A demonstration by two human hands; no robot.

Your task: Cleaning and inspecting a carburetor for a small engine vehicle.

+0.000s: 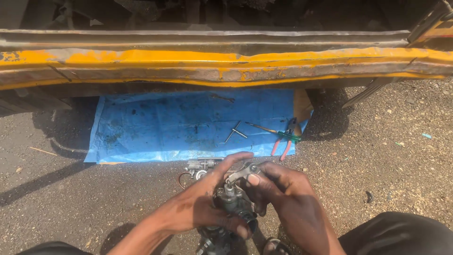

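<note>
Gripping the small metal carburettor [231,200] from below, your left hand [200,208] was closed around its body above the gravel ground [118,198], while your right hand [288,193] pinched its top lever [243,172]. You appeared mid-adjustment; steady fingertip control seemed called for. Pliers [283,141] lay on the blue sheet [155,127].

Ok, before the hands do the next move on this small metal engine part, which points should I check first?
1. Left hand grips the engine part: ok.
2. Right hand fingers on its top lever: ok.
3. Pliers within reach on the blue sheet: ok.
4. Screwdriver and T-wrench on the sheet too: ok.
5. Second metal part lies on gravel, not on the sheet: not ok.
6. Small loose screws: cannot tell.
</note>
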